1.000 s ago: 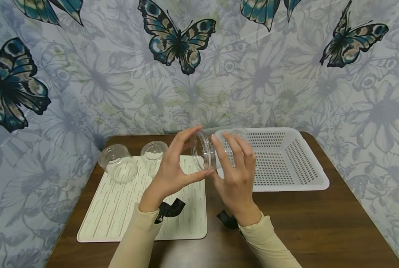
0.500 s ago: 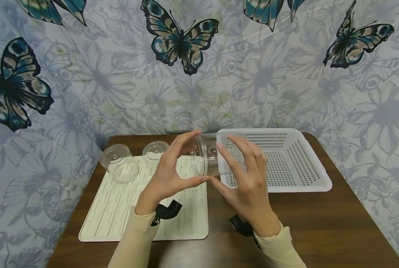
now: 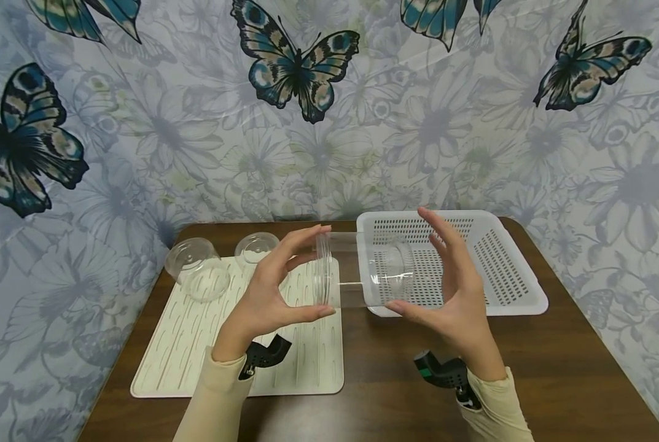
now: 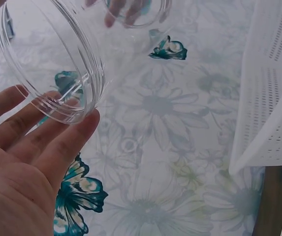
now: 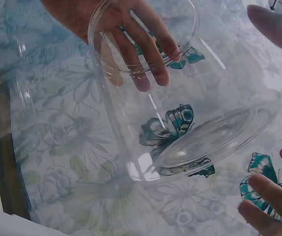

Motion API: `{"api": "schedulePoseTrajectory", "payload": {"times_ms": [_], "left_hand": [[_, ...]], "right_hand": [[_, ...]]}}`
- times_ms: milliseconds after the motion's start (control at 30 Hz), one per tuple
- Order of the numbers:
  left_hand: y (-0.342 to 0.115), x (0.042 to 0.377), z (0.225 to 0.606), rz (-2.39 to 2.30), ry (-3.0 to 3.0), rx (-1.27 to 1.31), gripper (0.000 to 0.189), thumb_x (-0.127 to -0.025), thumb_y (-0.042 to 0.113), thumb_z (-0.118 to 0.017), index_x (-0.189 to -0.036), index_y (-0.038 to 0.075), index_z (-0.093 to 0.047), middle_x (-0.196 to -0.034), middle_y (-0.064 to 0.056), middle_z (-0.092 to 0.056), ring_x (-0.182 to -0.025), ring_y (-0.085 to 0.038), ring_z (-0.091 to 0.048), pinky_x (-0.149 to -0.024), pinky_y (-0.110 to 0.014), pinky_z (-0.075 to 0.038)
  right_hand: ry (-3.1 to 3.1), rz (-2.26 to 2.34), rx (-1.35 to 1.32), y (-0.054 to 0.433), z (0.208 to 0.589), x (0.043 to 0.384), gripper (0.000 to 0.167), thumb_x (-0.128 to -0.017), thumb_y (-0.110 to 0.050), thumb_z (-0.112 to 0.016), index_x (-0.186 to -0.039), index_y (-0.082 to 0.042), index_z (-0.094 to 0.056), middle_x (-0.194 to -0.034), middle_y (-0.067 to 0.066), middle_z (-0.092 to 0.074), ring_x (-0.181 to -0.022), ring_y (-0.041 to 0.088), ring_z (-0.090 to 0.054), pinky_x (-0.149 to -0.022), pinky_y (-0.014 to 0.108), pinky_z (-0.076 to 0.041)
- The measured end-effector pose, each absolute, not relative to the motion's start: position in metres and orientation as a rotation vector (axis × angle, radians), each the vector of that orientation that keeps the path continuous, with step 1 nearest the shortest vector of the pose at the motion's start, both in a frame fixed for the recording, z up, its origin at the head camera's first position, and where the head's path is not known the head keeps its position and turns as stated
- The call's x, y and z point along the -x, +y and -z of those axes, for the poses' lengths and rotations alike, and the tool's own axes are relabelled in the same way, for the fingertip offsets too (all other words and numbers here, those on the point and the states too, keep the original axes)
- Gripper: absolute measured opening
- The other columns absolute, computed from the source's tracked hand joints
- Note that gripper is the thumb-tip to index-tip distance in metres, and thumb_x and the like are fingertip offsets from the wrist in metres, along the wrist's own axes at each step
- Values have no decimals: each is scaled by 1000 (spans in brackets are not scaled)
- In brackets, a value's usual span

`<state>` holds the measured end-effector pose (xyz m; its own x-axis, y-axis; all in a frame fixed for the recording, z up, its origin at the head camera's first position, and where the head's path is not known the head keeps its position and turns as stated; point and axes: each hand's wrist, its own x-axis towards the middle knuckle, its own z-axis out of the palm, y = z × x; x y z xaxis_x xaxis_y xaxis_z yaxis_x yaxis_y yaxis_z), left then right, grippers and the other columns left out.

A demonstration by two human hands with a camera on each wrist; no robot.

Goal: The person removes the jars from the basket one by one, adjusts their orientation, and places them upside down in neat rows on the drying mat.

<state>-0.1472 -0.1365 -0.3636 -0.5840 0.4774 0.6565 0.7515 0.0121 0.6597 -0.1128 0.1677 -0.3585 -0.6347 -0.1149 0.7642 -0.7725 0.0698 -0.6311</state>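
Left hand (image 3: 263, 294) holds the clear plastic jar (image 3: 357, 270) at its threaded mouth rim, thumb below and fingers curved over the top of the rim. The jar lies on its side in the air above the table (image 3: 556, 362), mouth toward the left, base toward the right. Right hand (image 3: 453, 288) is at the base end, fingers straight and spread, thumb under the base edge; whether the palm touches the base cannot be told. In the left wrist view the fingertips (image 4: 84, 123) rest against the rim threads. The jar's base end overlaps the near left corner of the white perforated basket (image 3: 506, 264). A ridged cream mat (image 3: 196, 350) lies below the left hand. Two further clear jars, one (image 3: 196, 270) beside the other (image 3: 254, 248), stand mouth-down at the mat's far edge.
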Motion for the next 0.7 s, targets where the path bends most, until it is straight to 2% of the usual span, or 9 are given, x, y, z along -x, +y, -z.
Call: {"api": "schedulePoseTrajectory", "payload": {"times_ms": [100,167,233,333,500,700], "left_hand": [[-136,145,363,1626,-2048,1282,108,-76,9,-101,-167,7,-42,-166,-12,-49,-150,-36,-47,-116,-50,-50],[-137,144,363,1652,-2052,1280,110,-74,3,-100,-167,8,-42,-166,-11,-48,-150,-36,-47,-116,-51,-50],[-137,143,363,1677,-2056,1277,111,-74,1,-99,-168,8,-41,-167,-10,-48,-150,-36,-47,-116,-51,-50],[-139,143,363,1716,-2051,1280,108,-77,8,-99,-168,6,-40,-167,-10,-48,-151,-37,-46,-116,-49,-49],[-141,141,363,1738,-2054,1289,104,-84,22,-99,-168,5,-40,-167,-11,-48,-151,-39,-46,-115,-46,-50],[-143,140,364,1707,-2063,1286,108,-76,7,-98,-167,2,-40,-167,-11,-48,-149,-38,-48,-115,-47,-50]], "right_hand": [[-1803,-1817,-957,170,365,114,119,-73,-10,-105,-167,7,-34,-171,30,-34,-160,44,-27,-129,47,-28],[-1798,-1929,-1021,169,367,115,119,-71,6,-98,-169,5,-30,-172,31,-31,-161,44,-25,-129,46,-31],[-1799,-2010,-1071,167,368,115,118,-72,15,-92,-170,4,-28,-172,32,-30,-161,45,-26,-127,46,-36],[-1776,-2098,-1122,164,368,116,110,-77,19,-86,-170,5,-27,-169,35,-31,-156,49,-33,-121,49,-44],[-1750,-2164,-1108,162,371,114,100,-83,18,-83,-168,6,-31,-164,35,-38,-146,45,-47,-114,47,-52],[-1739,-2177,-1087,161,373,112,99,-82,20,-82,-167,6,-32,-163,35,-40,-146,45,-48,-115,48,-51]]}}
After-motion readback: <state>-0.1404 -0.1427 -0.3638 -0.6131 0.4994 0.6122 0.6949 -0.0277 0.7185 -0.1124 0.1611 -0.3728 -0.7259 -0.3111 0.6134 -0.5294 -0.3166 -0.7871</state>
